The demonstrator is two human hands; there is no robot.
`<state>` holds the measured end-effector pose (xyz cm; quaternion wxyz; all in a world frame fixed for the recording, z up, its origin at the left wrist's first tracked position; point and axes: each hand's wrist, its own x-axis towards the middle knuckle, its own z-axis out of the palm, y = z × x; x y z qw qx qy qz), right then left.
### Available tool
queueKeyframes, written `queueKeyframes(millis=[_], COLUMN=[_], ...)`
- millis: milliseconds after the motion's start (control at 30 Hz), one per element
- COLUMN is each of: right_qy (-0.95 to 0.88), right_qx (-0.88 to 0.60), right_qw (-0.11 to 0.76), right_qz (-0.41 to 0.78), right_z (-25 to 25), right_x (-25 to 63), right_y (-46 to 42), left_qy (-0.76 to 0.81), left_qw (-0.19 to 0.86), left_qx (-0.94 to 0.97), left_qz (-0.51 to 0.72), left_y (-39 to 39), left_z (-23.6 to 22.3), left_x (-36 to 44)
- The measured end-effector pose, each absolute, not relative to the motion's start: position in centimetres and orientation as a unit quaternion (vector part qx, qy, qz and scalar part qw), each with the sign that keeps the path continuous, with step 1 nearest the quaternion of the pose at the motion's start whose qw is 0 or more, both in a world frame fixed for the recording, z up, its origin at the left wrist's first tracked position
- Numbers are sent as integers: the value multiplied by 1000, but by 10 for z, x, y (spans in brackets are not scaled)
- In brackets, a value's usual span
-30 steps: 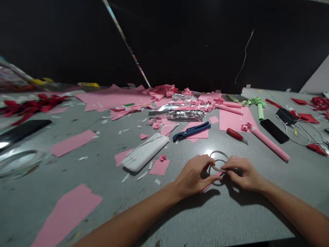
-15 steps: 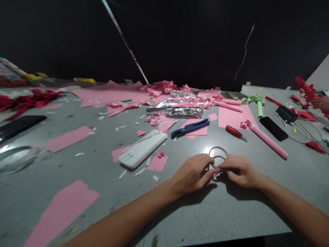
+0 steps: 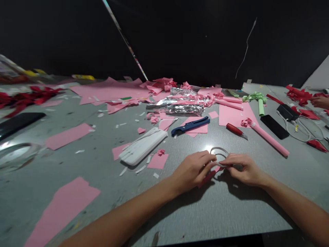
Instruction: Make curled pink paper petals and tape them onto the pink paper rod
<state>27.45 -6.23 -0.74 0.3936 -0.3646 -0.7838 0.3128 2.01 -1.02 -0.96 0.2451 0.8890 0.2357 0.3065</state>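
Observation:
Both hands meet over the table in front of me, at a thin, pale narrow roll of tape (image 3: 219, 149) standing partly on edge. My left hand (image 3: 196, 169) pinches its near left side between thumb and fingers. From the right, my right hand (image 3: 241, 168) grips its near edge with thumb and forefinger. A strip of pink paper (image 3: 208, 178) lies beneath my left fingers, partly hidden by them. What exactly the fingertips press together is too small to make out.
Beyond my hands lie blue cutters (image 3: 190, 126), a red-handled knife (image 3: 236, 131) and a pink paper tube (image 3: 269, 139). A white case-like object (image 3: 143, 146) sits left, among scraps. Crumpled foil (image 3: 183, 109) is behind. Another person's hand (image 3: 320, 102) is at the far right.
My left fingers have shifted slightly on the tape roll, and more of the pink strip shows beneath them. At the far right, the other person's red paper has come down lower.

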Motion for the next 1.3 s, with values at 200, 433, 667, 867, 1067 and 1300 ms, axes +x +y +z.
queueKeyframes(millis=[200,433,667,867,1067,1300], right_qy=[-789,-770,-785,-792,-797,-798], right_qx=[-340,-353,-384,-379,-379,-387], right_qw=[394,407,393,403,399,388], right_qz=[326,342,285,259,249,250], right_z=[-4,-2,-13,-15,-14,-12], right_x=[275,277,271,268,268,266], right_y=[-63,-61,-66,-66,-70,-69], left_qy=[275,242,216,222,212,225], left_qw=[290,291,208,185,165,159], left_qx=[861,869,911,915,923,919], left_qz=[314,319,284,281,275,284], left_y=[-10,-8,-13,-12,-14,-10], left_z=[-14,-7,-20,-22,-24,-24], left_x=[23,21,22,24,25,23])
